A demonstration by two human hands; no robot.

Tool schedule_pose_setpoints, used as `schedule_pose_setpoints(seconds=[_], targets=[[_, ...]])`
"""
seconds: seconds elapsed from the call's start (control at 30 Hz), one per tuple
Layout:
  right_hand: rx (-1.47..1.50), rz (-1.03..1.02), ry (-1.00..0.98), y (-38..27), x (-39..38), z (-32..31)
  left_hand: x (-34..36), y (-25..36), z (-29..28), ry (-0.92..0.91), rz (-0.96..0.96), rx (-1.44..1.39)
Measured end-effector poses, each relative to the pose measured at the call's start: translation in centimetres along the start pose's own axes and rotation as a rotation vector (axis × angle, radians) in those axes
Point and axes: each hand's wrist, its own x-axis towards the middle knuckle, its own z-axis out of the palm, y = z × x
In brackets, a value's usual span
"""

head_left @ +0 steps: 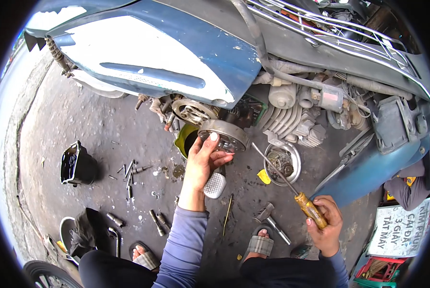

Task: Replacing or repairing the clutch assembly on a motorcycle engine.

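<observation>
Steadying a round metal part [230,130] appears to be the step in hand: left of the metal bowl [298,162], it is pinched between the thumb and fingers of the left hand [202,161]. A screwdriver [309,210] is clasped in the curled fingers of the right hand [330,228], below and right of the bowl, its tip near the bowl's left edge. Whether the part is mounted cannot be told. The next move seems to call for the tip being guided leftward from the bowl.
</observation>
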Motion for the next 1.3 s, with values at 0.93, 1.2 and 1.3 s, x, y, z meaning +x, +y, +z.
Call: schedule_pose_setpoints(seconds=[0.93,1.2,1.3], targets=[[-1.096,-0.344,-0.558,-21.2,13.6,-0.8,-0.3,1.7,1.0,0.06,-0.001,0.148],[-1.659,-0.375,-0.46,-20.2,2.6,6.9,0.0,0.9,2.2,0.053,-0.024,0.118],[-1.477,-0.143,-0.446,-21.7,3.4,6.9,-0.1,1.1,1.3,0.07,-0.007,0.134]])
